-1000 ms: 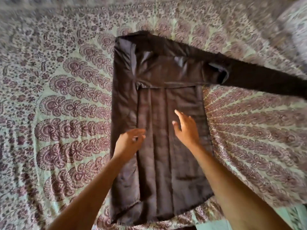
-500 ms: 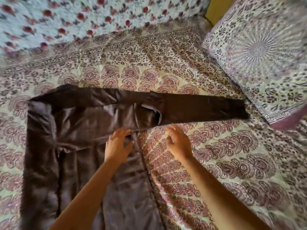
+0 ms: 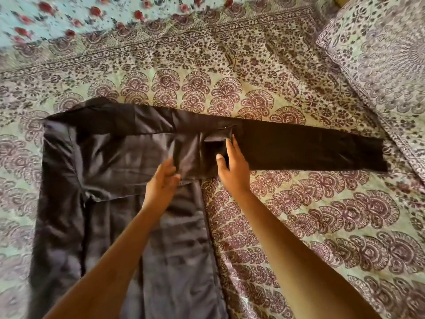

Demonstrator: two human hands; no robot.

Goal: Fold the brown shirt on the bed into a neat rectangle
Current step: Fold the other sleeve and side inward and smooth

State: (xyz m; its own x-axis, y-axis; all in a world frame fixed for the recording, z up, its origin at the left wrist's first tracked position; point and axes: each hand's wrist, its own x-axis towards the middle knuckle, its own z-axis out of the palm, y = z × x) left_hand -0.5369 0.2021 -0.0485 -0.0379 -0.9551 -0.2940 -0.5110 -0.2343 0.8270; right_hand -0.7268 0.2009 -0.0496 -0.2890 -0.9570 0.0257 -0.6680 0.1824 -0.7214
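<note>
A dark brown long-sleeved shirt of slightly glossy fabric lies flat on the bed, on a pale green bedspread printed with purple paisley fans. Its body runs from the centre of the view down towards 7 o'clock, where it passes out of sight at the lower edge, and its left side is folded in along a straight vertical line. One long brown sleeve stretches straight out from the shoulder towards 3 o'clock, its cuff ending just short of a patterned purple-and-white pillow at 2 o'clock. The left hand sits at the centre, where the sleeve meets the body – its fingers are curled and pinch a fold of the cloth against the thumb. The right hand lies just beside it towards 3 o'clock, fingers straight and slightly apart, resting flat on the inner end of the sleeve. At 11 o'clock, beyond the bedspread's border, a light blue sheet with red flowers shows – blurred.
</note>
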